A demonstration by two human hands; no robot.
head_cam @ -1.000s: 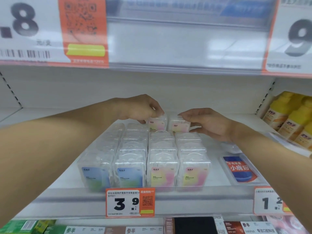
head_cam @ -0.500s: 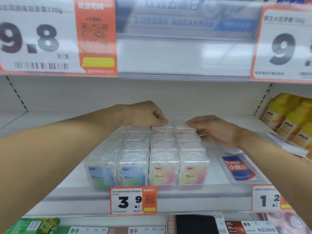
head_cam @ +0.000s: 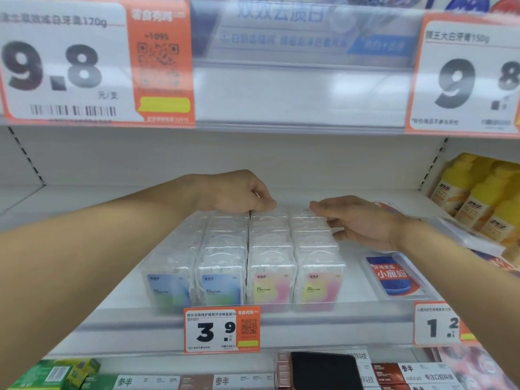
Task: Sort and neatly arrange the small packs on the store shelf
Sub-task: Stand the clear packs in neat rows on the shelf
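Note:
Small clear plastic packs stand in four rows on the white shelf (head_cam: 84,209). The two left rows carry blue labels (head_cam: 222,285), the two right rows pink-yellow labels (head_cam: 271,285). My left hand (head_cam: 239,192) reaches over the rows, its curled fingers pinching the top of the rearmost pack (head_cam: 267,213) in the third row. My right hand (head_cam: 360,223) lies with fingers stretched flat on the rearmost pack (head_cam: 306,215) of the right row, thumb beside that row. Both rear packs stand level with their rows.
A flat blue and red pack (head_cam: 394,277) lies right of the rows. Yellow bottles (head_cam: 478,198) and a clear bag (head_cam: 450,223) fill the right end. Price tags 3.9 (head_cam: 222,329) and 1.2 (head_cam: 436,325) hang on the front rail. The upper shelf edge (head_cam: 281,80) sits close overhead.
Both hands lowered a pink-yellow pack each into the back of the two right rows. The packs now stand level with the rows. The view tilted up slightly.

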